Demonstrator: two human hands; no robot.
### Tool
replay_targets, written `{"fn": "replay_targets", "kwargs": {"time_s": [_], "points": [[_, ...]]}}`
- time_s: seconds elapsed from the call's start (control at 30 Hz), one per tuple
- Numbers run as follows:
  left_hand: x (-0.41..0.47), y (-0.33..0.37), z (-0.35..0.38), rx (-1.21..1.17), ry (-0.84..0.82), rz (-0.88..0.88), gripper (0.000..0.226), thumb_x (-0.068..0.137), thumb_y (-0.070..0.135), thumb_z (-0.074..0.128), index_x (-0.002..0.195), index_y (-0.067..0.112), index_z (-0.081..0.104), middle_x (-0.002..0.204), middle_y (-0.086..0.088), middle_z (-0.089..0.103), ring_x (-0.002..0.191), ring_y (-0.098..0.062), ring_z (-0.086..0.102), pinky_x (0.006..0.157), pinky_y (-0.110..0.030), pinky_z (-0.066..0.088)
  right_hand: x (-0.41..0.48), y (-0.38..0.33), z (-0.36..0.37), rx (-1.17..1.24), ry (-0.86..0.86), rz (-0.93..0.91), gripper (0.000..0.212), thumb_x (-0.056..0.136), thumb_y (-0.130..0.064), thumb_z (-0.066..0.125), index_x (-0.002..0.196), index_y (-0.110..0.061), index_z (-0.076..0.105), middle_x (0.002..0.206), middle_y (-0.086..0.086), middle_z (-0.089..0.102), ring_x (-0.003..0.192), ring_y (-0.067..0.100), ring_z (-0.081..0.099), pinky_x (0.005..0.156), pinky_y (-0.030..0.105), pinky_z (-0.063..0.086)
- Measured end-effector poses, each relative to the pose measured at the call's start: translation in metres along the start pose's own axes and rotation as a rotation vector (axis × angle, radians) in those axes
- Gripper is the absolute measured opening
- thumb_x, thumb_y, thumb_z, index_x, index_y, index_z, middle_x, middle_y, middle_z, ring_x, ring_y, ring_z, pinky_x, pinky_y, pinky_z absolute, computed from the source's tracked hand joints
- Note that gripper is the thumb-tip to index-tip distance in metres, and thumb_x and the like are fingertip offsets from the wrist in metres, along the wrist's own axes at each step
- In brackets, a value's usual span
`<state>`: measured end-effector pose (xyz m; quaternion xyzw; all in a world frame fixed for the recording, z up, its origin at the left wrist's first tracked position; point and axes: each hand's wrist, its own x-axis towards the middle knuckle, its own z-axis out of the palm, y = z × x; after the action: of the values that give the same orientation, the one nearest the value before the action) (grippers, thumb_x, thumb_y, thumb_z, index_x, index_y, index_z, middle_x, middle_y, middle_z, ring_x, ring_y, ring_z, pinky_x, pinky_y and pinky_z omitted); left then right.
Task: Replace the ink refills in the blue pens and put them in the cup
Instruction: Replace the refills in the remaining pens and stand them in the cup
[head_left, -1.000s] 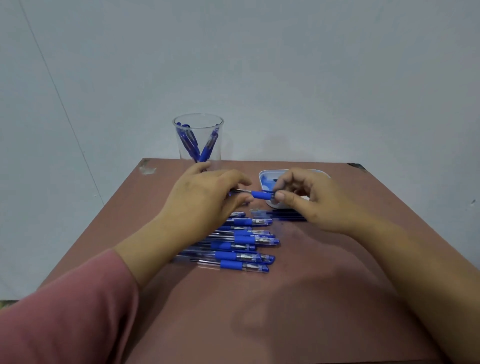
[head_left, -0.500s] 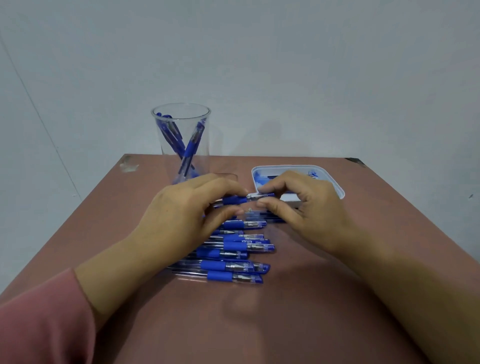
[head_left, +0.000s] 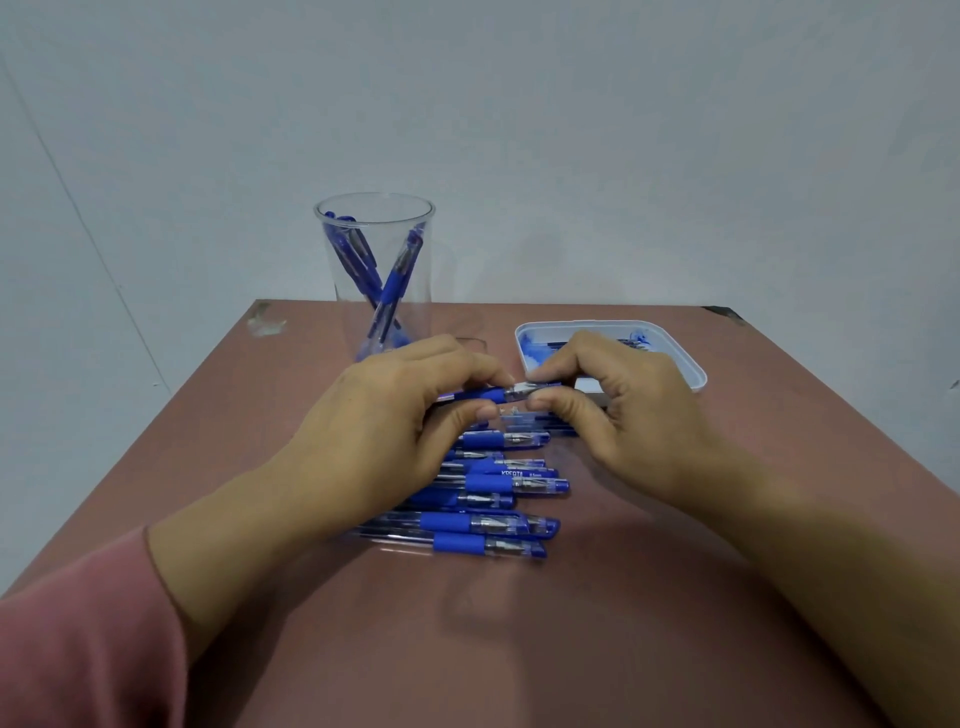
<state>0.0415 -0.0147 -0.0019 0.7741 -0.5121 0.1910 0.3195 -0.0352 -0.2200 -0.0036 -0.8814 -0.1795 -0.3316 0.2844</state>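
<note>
1. Brown tabletop (head_left: 571, 623) against a bare pale wall was all you had to work on. It showed no lip, so anything you dropped could have rolled off the edge.
2. Your left hand (head_left: 395, 415) was curled round the barrel of one blue pen (head_left: 478, 396), held just above the table. Your right hand (head_left: 634, 415) pinched the pen's clear tip end between thumb and forefinger. Both hands were clamped on that one pen, fingertips nearly meeting.
3. I could not tell whether the tip section was being screwed on or taken off. Either way, a crooked twist could have crossed the thread or cracked the clear plastic.
4. Had the tip come free suddenly, the refill could have slid out into the row of pens (head_left: 483, 522) lying under your hands.
5. A pen put down in that row by mistake would have been hard to tell from the ones not yet done.
6. The clear cup (head_left: 418, 296), with a few pens standing in it, stood just behind your left hand. A careless reach could have tipped it.
7. The white tray (head_left: 693, 376) behind your right hand showed blue smears, probably ink, which could have marked your fingers.
</note>
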Motion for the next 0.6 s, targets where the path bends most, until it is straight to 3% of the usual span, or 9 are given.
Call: {"fn": "replay_targets", "kwargs": {"time_s": [0.1,0.23,0.37,0.47,0.6], "points": [[0.000,0.001,0.000,-0.046,-0.028,-0.034,0.023,0.091,0.035,0.057,0.111,0.031,0.067,0.088,0.021,0.060,0.079,-0.003,0.057,0.067,-0.015,0.043,-0.002,0.001,0.000,-0.024,-0.017,-0.004,0.021,0.089,-0.030,0.058,0.091,-0.012,0.067,0.083,-0.015,0.062,0.079,0.007,0.059,0.069,0.016,0.045],[-0.001,-0.003,-0.004,-0.099,-0.063,-0.088,0.025,0.092,0.025,0.061,0.115,0.030,0.069,0.089,0.030,0.059,0.084,0.007,0.057,0.072,-0.005,0.038,-0.004,0.007,-0.014,-0.081,0.000,0.031,0.011,0.085,-0.018,0.065,0.087,-0.008,0.068,0.083,-0.011,0.065,0.081,0.006,0.059,0.072,0.006,0.041],[0.000,-0.007,-0.005,-0.067,-0.089,-0.154,0.032,0.082,0.043,0.062,0.111,0.034,0.070,0.086,0.034,0.059,0.084,0.009,0.057,0.070,-0.009,0.043,-0.005,0.015,-0.025,-0.069,-0.180,0.174,0.006,0.083,-0.032,0.066,0.087,-0.028,0.066,0.085,-0.016,0.066,0.083,0.003,0.060,0.073,0.012,0.043],[-0.001,-0.011,-0.007,-0.010,-0.096,-0.172,0.027,0.085,0.030,0.069,0.111,0.040,0.068,0.093,0.029,0.062,0.089,0.004,0.059,0.073,-0.010,0.047,-0.005,0.018,-0.026,-0.168,-0.278,0.167,0.008,0.080,-0.046,0.064,0.084,-0.042,0.059,0.086,-0.023,0.063,0.086,0.002,0.057,0.074,0.023,0.044],[0.000,-0.010,-0.009,0.022,-0.121,-0.080,0.031,0.089,0.028,0.065,0.120,0.032,0.067,0.098,0.022,0.065,0.090,0.000,0.062,0.077,-0.018,0.050,-0.008,0.017,-0.032,-0.193,-0.400,0.197,0.011,0.077,-0.047,0.066,0.082,-0.047,0.056,0.088,-0.022,0.061,0.090,0.000,0.053,0.075,0.019,0.041]]}}
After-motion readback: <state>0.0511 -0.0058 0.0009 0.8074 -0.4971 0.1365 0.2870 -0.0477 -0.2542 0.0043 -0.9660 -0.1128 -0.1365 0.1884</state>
